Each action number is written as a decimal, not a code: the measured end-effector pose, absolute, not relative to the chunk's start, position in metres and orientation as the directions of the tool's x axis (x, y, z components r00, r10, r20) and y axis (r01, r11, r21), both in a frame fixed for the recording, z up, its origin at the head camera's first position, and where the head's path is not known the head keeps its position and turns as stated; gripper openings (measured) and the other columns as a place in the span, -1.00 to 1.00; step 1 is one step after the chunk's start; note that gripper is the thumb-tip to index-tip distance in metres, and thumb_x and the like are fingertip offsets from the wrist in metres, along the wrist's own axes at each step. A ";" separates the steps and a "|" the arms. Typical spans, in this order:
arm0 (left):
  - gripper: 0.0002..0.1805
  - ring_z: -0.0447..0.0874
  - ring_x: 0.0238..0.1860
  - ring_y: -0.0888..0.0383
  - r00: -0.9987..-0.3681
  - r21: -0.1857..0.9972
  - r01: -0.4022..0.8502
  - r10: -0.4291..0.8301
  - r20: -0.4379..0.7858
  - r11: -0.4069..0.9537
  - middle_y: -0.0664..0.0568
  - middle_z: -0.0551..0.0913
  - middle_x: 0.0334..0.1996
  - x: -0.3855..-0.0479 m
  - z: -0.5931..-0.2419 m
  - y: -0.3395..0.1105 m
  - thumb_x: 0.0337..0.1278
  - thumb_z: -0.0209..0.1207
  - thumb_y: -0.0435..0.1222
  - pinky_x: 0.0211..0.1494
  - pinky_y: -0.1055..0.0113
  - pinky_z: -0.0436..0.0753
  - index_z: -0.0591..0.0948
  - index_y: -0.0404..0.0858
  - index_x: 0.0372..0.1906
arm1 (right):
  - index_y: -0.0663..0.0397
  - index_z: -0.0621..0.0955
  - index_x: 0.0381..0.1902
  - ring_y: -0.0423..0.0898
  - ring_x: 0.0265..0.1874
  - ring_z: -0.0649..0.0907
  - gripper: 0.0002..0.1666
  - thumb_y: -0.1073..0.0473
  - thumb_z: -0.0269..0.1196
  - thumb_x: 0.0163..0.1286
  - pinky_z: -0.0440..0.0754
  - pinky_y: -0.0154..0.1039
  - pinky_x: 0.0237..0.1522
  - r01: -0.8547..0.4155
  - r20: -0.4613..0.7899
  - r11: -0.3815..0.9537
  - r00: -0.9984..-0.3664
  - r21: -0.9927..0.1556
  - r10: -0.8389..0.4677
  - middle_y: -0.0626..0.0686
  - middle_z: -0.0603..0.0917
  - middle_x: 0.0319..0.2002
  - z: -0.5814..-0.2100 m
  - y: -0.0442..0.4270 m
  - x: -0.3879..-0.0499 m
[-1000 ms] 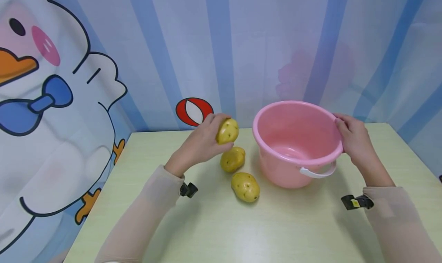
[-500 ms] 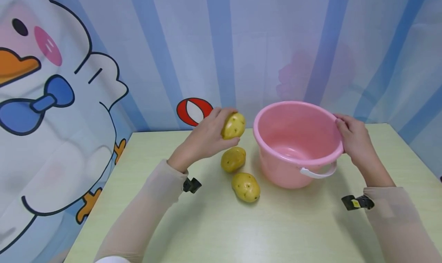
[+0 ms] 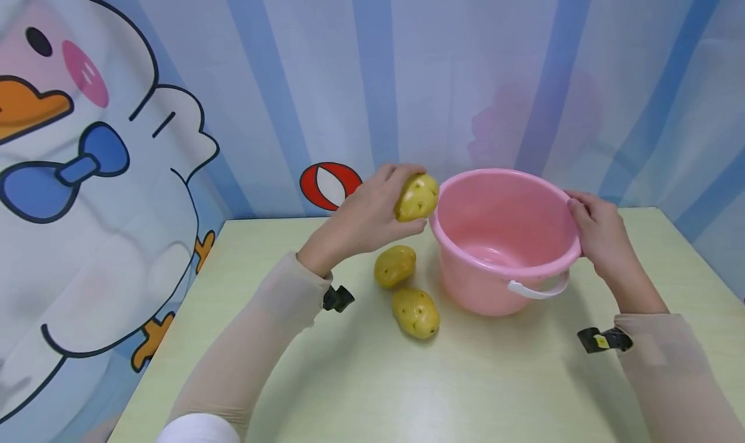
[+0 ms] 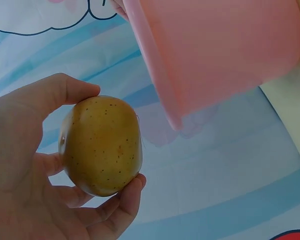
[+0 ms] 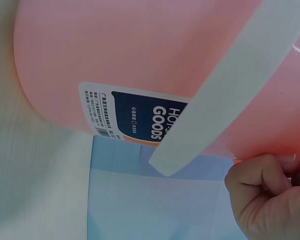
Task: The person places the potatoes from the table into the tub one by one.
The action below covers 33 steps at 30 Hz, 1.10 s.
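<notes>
A yellow potato (image 3: 418,198) is held up in my left hand (image 3: 372,211), just left of the pink bucket's (image 3: 480,291) rim. In the left wrist view the thumb and fingers curl round that potato (image 4: 102,145), with the bucket wall (image 4: 225,50) beyond it. My right hand (image 3: 602,233) grips the bucket's right rim; in the right wrist view its fingers (image 5: 260,175) are curled at the edge. Nothing shows inside the bucket. Two more potatoes lie on the table left of it, one farther back (image 3: 395,266) and one nearer (image 3: 416,313).
The bucket's white handle (image 3: 538,291) hangs at its front right. A label (image 5: 140,117) is stuck on its side. The pale table (image 3: 372,391) ends at the back against a striped curtain (image 3: 431,74) with a cartoon duck on the left.
My left hand has carried the potato rightward and up, from above the farther potato to beside the bucket's rim. The right hand and the bucket have stayed in place.
</notes>
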<state>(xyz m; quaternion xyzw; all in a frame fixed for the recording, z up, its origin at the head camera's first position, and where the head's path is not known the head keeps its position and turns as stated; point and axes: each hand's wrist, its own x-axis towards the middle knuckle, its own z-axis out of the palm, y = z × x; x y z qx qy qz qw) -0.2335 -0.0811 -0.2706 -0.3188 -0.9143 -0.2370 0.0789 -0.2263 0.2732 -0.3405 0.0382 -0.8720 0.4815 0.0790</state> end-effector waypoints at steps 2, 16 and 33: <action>-0.25 0.47 -0.16 0.15 -0.782 0.387 0.623 0.549 0.294 0.680 -0.03 0.41 0.11 -0.233 -0.268 -0.077 0.16 0.29 0.00 -0.23 0.27 0.61 0.31 -0.05 0.42 | 0.42 0.18 0.48 -0.28 -0.51 0.61 -0.32 0.00 -0.26 0.67 0.66 -0.30 -0.54 -0.135 0.168 0.533 -0.986 -0.835 0.013 0.53 0.46 0.08 -0.341 0.273 -0.226; -0.25 0.47 -0.12 0.17 -0.770 0.376 0.636 0.586 0.251 0.674 -0.02 0.39 0.16 -0.231 -0.251 -0.047 0.20 0.27 -0.01 -0.23 0.37 0.59 0.26 -0.03 0.45 | 0.44 0.20 0.47 -0.30 -0.49 0.60 -0.32 -0.01 -0.25 0.66 0.66 -0.30 -0.54 -0.125 0.165 0.528 -0.986 -0.840 0.029 0.52 0.47 0.07 -0.341 0.273 -0.225; -0.22 0.46 -0.13 0.18 -0.728 0.369 0.682 0.634 0.260 0.631 -0.02 0.39 0.14 -0.230 -0.243 -0.025 0.21 0.29 -0.04 -0.21 0.40 0.57 0.24 -0.06 0.48 | 0.44 0.20 0.46 -0.24 -0.51 0.61 -0.31 -0.01 -0.26 0.66 0.65 -0.29 -0.54 -0.131 0.175 0.542 -0.984 -0.830 0.031 0.51 0.48 0.04 -0.341 0.271 -0.225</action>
